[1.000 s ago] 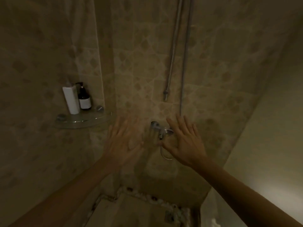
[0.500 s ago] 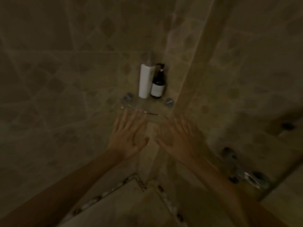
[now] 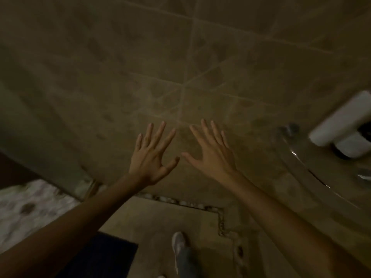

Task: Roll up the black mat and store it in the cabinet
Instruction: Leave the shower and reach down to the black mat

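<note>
A corner of the black mat (image 3: 104,257) lies flat on the tiled floor at the bottom, partly behind my left forearm. My left hand (image 3: 152,157) and my right hand (image 3: 212,155) are raised side by side in front of a dim tiled wall, fingers spread, backs toward me, holding nothing. Both hands are well above the mat and apart from it. No cabinet shows in this dim, blurred view.
A glass corner shelf (image 3: 305,169) with a white bottle (image 3: 341,121) juts in at the right edge. A pebble strip (image 3: 180,202) borders the floor tiles. My foot in a grey shoe (image 3: 178,243) stands on the floor beside the mat. A pale speckled surface (image 3: 30,205) lies at the left.
The view has swung left and down: the shelf with bottles slid from centre to the right edge, and the floor, the mat corner and my shoe came into sight. Both hands stay spread.
</note>
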Available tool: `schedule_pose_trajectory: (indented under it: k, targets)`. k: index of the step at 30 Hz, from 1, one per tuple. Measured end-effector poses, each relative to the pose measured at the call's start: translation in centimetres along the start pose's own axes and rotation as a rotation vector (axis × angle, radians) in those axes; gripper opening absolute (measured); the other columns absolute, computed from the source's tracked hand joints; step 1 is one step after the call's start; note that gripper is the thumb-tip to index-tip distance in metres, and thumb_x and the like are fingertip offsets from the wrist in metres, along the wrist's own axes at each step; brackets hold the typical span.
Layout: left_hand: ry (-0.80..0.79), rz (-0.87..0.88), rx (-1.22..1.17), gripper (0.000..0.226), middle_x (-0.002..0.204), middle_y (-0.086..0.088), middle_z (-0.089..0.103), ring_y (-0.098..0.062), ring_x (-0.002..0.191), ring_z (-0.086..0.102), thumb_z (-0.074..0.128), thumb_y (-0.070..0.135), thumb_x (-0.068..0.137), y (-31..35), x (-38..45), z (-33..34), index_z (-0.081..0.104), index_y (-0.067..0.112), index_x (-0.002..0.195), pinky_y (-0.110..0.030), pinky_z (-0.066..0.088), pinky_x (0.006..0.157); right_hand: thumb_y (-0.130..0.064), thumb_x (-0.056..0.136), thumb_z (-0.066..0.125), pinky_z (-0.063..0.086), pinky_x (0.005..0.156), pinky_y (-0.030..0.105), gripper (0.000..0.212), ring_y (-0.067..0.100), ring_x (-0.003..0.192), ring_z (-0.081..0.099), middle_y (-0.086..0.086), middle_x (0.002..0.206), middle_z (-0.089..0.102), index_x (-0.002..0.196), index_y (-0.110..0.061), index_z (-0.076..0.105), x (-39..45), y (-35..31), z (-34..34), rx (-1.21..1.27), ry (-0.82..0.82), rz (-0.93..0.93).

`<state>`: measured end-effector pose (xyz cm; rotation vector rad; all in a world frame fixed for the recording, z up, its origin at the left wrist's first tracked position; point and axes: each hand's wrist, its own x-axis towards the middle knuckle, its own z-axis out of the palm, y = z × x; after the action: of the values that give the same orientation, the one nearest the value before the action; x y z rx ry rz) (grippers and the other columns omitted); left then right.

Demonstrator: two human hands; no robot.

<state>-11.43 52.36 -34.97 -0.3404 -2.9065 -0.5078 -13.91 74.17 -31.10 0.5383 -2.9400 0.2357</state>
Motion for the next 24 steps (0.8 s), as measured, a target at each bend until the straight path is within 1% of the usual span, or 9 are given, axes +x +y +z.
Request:
schedule_pose_trajectory:
  k: [2,6,10,13,15,17,20,24]
  targets:
    - [0.002,-0.11,0.04,0.08,0.166,0.006,-0.01,-0.026,0.151,-0.016,0.035,0.072,0.091,-2.8,-1.3,0.1,-0.001,0.044,0.155,-0.056,0.01,0.12,-0.082,0.086,0.035,0.003,0.125,0.046,0.088,0.021,0.156,-0.005,-0.002,0.17,0.002,0.16,-0.039,0.013,3.3,-2.0,2.5,0.024,-0.042,-0.111]
    - [0.022,-0.379,0.067,0.078,0.166,0.005,-0.012,-0.027,0.15,-0.017,0.027,0.075,0.09,-7.7,-4.9,0.1,-0.004,0.044,0.155,-0.058,0.008,0.12,-0.081,0.088,0.038,-0.001,0.123,0.045,0.089,0.021,0.155,-0.008,-0.001,0.17,0.0,0.16,-0.039,0.008,8.0,-7.4,6.9,0.074,-0.148,-0.353]
    - [0.033,-0.632,0.082,0.078,0.165,0.005,-0.014,-0.027,0.15,-0.018,0.021,0.078,0.089,-10.8,-10.1,0.2,-0.006,0.045,0.154,-0.059,0.005,0.12,-0.083,0.086,0.035,0.003,0.124,0.048,0.089,0.021,0.156,-0.006,-0.001,0.17,0.002,0.16,-0.039,0.011,9.8,-13.1,11.0,0.138,-0.266,-0.58]
    - [0.062,-0.82,0.083,0.078,0.165,0.005,-0.016,-0.027,0.149,-0.02,0.018,0.079,0.089,-11.5,-15.3,0.9,-0.007,0.045,0.154,-0.056,0.0,0.12,-0.083,0.086,0.034,0.005,0.124,0.048,0.088,0.023,0.156,-0.003,0.0,0.17,0.005,0.16,-0.038,0.014,8.6,-17.3,14.0,0.167,-0.349,-0.718]
    - [0.081,-0.936,0.083,0.078,0.165,0.004,-0.016,-0.026,0.149,-0.021,0.023,0.076,0.09,-11.6,-19.5,1.7,-0.006,0.044,0.155,-0.055,-0.001,0.12,-0.08,0.089,0.038,0.004,0.124,0.048,0.085,0.022,0.156,-0.005,-0.001,0.17,0.004,0.16,-0.038,0.013,6.9,-20.1,15.9,0.181,-0.419,-0.816]
    - [0.066,-0.99,0.084,0.079,0.165,0.004,-0.016,-0.026,0.149,-0.021,0.027,0.074,0.09,-11.3,-22.5,2.6,-0.006,0.042,0.155,-0.056,0.001,0.12,-0.078,0.091,0.038,0.002,0.124,0.048,0.084,0.021,0.155,-0.008,-0.002,0.17,0.0,0.16,-0.039,0.011,5.5,-21.6,17.3,0.169,-0.47,-0.866]
    - [0.066,-1.091,0.062,0.08,0.165,0.003,-0.014,-0.028,0.15,-0.018,0.027,0.074,0.09,-11.1,-28.1,4.1,-0.004,0.041,0.156,-0.054,0.001,0.118,-0.079,0.092,0.035,-0.002,0.123,0.046,0.085,0.021,0.155,-0.011,-0.002,0.17,-0.004,0.16,-0.038,0.007,2.7,-24.7,20.0,0.109,-0.532,-0.96]
    - [0.04,-1.228,0.005,0.081,0.165,0.003,-0.014,-0.029,0.15,-0.017,0.027,0.074,0.089,-11.0,-35.1,7.2,-0.005,0.041,0.156,-0.056,0.003,0.119,-0.081,0.09,0.031,-0.002,0.123,0.047,0.086,0.023,0.155,-0.011,0.0,0.17,-0.006,0.16,-0.037,0.005,-0.9,-27.6,24.0,0.029,-0.617,-1.05]
